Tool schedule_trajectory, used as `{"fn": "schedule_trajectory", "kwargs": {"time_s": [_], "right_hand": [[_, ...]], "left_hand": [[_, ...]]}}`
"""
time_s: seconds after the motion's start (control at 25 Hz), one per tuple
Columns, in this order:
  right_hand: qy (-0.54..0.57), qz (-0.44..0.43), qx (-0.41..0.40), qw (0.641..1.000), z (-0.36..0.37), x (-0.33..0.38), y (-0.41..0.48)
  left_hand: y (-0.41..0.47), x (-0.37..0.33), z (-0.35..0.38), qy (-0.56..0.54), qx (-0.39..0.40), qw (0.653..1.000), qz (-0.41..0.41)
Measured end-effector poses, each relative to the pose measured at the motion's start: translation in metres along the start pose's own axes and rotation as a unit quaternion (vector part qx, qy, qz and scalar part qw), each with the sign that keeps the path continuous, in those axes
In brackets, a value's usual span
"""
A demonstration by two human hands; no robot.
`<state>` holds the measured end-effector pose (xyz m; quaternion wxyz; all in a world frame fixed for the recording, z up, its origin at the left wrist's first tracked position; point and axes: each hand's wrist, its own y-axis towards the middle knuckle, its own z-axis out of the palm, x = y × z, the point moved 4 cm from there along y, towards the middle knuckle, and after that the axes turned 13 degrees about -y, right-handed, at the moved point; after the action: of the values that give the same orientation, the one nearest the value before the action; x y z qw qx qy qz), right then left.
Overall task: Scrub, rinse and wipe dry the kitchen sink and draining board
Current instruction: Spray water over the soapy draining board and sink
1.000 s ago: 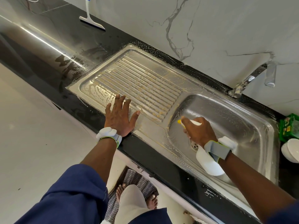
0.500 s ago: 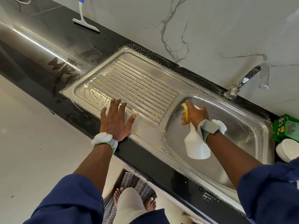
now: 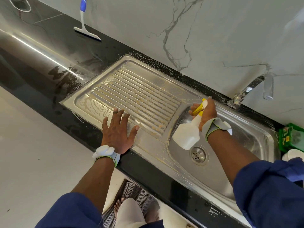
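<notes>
In the head view, the right grip (image 3: 206, 115) is curled round the neck of a white spray bottle (image 3: 187, 135), with fingers across its yellow trigger (image 3: 197, 110). A second ago this grip sat low in the sink (image 3: 256, 134), almost over the drain (image 3: 198, 154). It has since climbed up and away from the body, and the drain now lies bare below the bottle's base. The nozzle end points past the grip towards the sink's far rim, with the tap (image 3: 250, 89) just beyond it to the right.

The left grip (image 3: 117, 132) has not shifted. Its fingers are spread and the palm presses flat on the near edge of the draining board (image 3: 139, 96), well to the left of the right grip. It looks like a brace, not a working hand.

The ribbed board beyond the left grip carries foam and brownish streaks. Droplets speckle the black desk (image 3: 115, 46) round the steel rim.

I take the move to mean the cleaner is being carried from the sink floor to its far wall and corner, so the job is at the wetting stage. Neither grip holds a sponge or cloth, so scrubbing, rinsing and drying all appear to lie ahead.

A blue-handled squeegee (image 3: 85, 28) stands far beyond the left grip against the wall. A green packet (image 3: 291, 137) and a white bowl (image 3: 292, 155) sit right of the right forearm.
</notes>
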<state>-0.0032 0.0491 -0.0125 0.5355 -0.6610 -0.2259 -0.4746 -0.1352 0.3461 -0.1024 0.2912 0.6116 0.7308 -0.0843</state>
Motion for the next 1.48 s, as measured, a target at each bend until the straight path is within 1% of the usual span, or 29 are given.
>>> {"fn": "schedule_trajectory", "kwargs": {"time_s": [0.04, 0.08, 0.16, 0.28, 0.44, 0.56, 0.6, 0.64, 0.72, 0.8, 0.84, 0.88, 1.0, 1.04, 1.08, 1.16, 1.24, 1.28, 1.32, 1.44, 1.48], "right_hand": [[-0.007, 0.002, -0.001, 1.0, -0.001, 0.0, 0.001], [-0.016, 0.002, -0.018, 1.0, -0.003, 0.001, 0.002], [-0.028, -0.001, -0.07, 0.997, -0.014, 0.004, 0.003], [0.021, -0.007, -0.135, 0.991, -0.033, 0.011, -0.001], [0.051, 0.004, -0.144, 0.988, -0.057, 0.012, -0.007], [0.045, 0.027, -0.196, 0.979, -0.082, 0.007, -0.011], [0.024, 0.03, -0.188, 0.981, -0.085, 0.006, -0.012], [-0.014, 0.032, -0.16, 0.986, -0.087, 0.003, -0.014], [-0.112, 0.039, -0.071, 0.99, -0.079, -0.003, -0.03], [-0.178, 0.065, -0.004, 0.982, -0.07, -0.017, -0.055], [-0.2, 0.068, -0.002, 0.977, -0.068, -0.022, -0.067], [-0.209, 0.053, -0.025, 0.976, -0.068, -0.027, -0.08], [-0.237, -0.01, -0.138, 0.962, -0.068, -0.037, -0.119], [-0.258, -0.019, -0.159, 0.953, -0.069, -0.04, -0.13], [-0.284, -0.012, -0.157, 0.946, -0.068, -0.048, -0.143], [-0.318, 0.04, -0.087, 0.943, -0.066, -0.072, -0.163], [-0.311, 0.085, -0.014, 0.946, -0.065, -0.094, -0.177], [-0.311, 0.092, -0.012, 0.946, -0.068, -0.102, -0.183], [-0.307, 0.088, -0.03, 0.947, -0.075, -0.106, -0.19], [-0.307, 0.074, -0.144, 0.938, -0.11, -0.111, -0.209], [-0.299, 0.077, -0.168, 0.936, -0.124, -0.113, -0.214]], "left_hand": [[0.0, 0.0, -0.001, 0.001, 0.001, 1.0, -0.001], [0.0, 0.0, -0.001, 0.004, 0.0, 1.0, -0.001], [0.0, 0.0, -0.001, 0.011, 0.001, 1.0, -0.002], [0.0, -0.001, -0.002, 0.01, 0.001, 1.0, 0.002], [0.001, -0.003, -0.002, 0.004, 0.024, 1.0, 0.02], [0.001, -0.003, -0.002, 0.008, 0.048, 0.998, 0.037], [-0.001, -0.003, -0.002, 0.01, 0.043, 0.999, 0.028], [-0.001, -0.002, -0.003, 0.01, 0.041, 0.999, 0.019], [0.0, -0.003, -0.004, 0.007, 0.053, 0.998, 0.025], [-0.001, -0.002, -0.004, -0.002, 0.066, 0.997, 0.034], [-0.001, -0.001, -0.003, -0.007, 0.071, 0.997, 0.035], [-0.001, -0.002, -0.004, -0.012, 0.078, 0.996, 0.04], [-0.004, -0.003, -0.006, -0.019, 0.082, 0.995, 0.044], [-0.003, -0.003, -0.007, -0.019, 0.081, 0.996, 0.045], [-0.004, -0.002, -0.007, -0.022, 0.082, 0.995, 0.049], [-0.006, -0.003, -0.008, -0.028, 0.088, 0.994, 0.06], [-0.007, -0.003, -0.006, -0.029, 0.089, 0.994, 0.062], [-0.008, -0.003, -0.007, -0.033, 0.088, 0.993, 0.065], [-0.01, -0.004, -0.008, -0.038, 0.088, 0.993, 0.075], [-0.013, -0.009, -0.008, -0.042, 0.088, 0.986, 0.133], [-0.013, -0.013, -0.007, -0.042, 0.095, 0.982, 0.158]]}}
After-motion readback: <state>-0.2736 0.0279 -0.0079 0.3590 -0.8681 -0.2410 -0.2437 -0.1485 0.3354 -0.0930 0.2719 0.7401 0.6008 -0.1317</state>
